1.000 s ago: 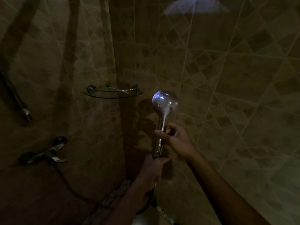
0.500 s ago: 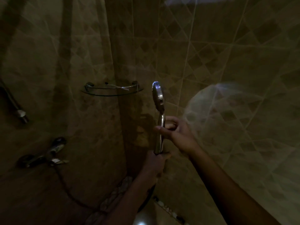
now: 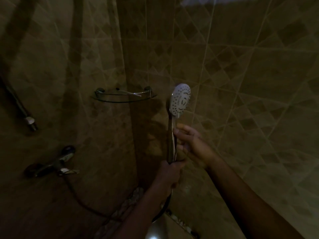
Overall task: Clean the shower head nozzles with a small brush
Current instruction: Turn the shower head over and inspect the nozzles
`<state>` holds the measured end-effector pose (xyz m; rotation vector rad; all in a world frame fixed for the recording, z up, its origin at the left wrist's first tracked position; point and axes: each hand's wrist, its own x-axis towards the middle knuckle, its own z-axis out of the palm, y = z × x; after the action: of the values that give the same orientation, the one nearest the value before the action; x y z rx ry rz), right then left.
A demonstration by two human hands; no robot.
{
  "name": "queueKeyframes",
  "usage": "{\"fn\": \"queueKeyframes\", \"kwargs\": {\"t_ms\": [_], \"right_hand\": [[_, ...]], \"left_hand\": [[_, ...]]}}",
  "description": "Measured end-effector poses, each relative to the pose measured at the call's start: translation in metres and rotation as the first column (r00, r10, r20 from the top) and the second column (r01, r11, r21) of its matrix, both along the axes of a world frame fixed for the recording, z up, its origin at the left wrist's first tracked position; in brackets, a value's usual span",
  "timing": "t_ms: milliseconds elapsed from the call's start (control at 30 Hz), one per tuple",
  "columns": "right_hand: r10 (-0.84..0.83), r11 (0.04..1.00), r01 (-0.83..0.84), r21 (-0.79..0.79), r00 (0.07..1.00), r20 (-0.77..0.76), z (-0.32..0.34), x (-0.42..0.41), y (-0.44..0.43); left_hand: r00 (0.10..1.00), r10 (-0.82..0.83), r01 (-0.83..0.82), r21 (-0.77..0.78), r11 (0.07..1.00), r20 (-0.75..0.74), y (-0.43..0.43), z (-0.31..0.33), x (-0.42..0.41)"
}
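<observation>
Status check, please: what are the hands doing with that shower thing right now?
Left hand gripping handle base. Right hand closed on handle higher up. Shower head upright, white nozzle face toward camera. No brush in view; nothing blocking nozzles.

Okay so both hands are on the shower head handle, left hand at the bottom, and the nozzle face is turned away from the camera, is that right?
Not quite. In the head view the shower head shows its white nozzle face toward the camera, not away. The rest holds: the left hand grips the bottom of the handle and the right hand is on it higher up.
</observation>
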<state>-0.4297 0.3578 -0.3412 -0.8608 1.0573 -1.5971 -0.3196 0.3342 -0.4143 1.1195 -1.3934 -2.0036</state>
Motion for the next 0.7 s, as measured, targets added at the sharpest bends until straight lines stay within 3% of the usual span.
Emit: {"fn": "queueKeyframes", "kwargs": {"t_ms": [100, 200, 267, 367, 467, 533, 600, 700], "right_hand": [[0.009, 1.000, -0.009, -0.010, 1.000, -0.010, -0.001, -0.003, 0.001], [-0.098, 0.995, 0.093, -0.031, 0.925, -0.368, 0.003, -0.002, 0.003], [-0.166, 0.986, 0.160, -0.055, 0.862, -0.480, 0.006, -0.002, 0.003], [-0.147, 0.989, 0.146, -0.035, 0.885, -0.441, 0.007, -0.008, 0.004], [-0.094, 0.995, 0.101, 0.016, 0.965, -0.243, 0.004, -0.008, 0.005], [-0.098, 0.994, 0.106, 0.028, 0.975, -0.198, 0.003, -0.007, 0.005], [-0.129, 0.991, 0.136, 0.007, 0.955, -0.266, 0.005, -0.005, 0.006], [-0.226, 0.974, 0.202, -0.102, 0.849, -0.477, 0.010, -0.002, 0.006]], "left_hand": [[1.000, 0.008, -0.008, 0.006, 1.000, -0.017, -0.001, -0.001, -0.003], [1.000, 0.019, -0.019, -0.005, 1.000, -0.010, -0.003, 0.005, -0.004], [1.000, 0.017, -0.016, -0.014, 1.000, 0.003, -0.003, 0.004, -0.006], [0.999, 0.026, -0.025, -0.010, 1.000, 0.033, -0.004, 0.000, -0.008], [1.000, -0.008, 0.008, 0.040, 0.999, 0.004, 0.001, 0.002, -0.010], [1.000, -0.004, 0.004, 0.036, 0.999, -0.010, 0.002, 0.004, -0.012], [1.000, 0.017, -0.017, 0.020, 1.000, -0.007, 0.000, 0.003, -0.013], [1.000, 0.013, -0.013, 0.006, 1.000, 0.006, -0.003, 0.007, -0.010]]}}
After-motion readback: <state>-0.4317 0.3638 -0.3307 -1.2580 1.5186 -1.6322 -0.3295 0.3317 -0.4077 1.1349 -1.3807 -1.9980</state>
